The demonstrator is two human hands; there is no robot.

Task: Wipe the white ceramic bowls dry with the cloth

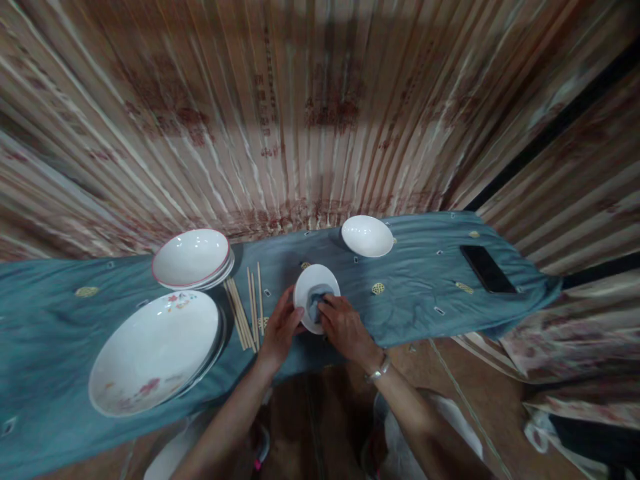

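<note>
A small white bowl [316, 275] is tilted toward me above the front edge of the cloth-covered table. My left hand [281, 323] grips its left side, with the thumb over the rim. Inside the bowl, my right hand [345, 325] pinches a crumpled grey-blue cloth [314, 305] against the inner wall. A bracelet circles my right wrist. Just left of my left hand lie several wooden chopsticks [240, 315], in a tight bunch and a looser group. Another white bowl [368, 236] stands behind and to the right of my hands.
Stacked red-rimmed bowls [193, 257] stand at the back left. In front of them is a stack of large flowered plates [160, 350]. A black phone [486, 268] lies on the right of the blue-green tablecloth [415, 293]. Pleated curtains [300, 133] hang behind the table.
</note>
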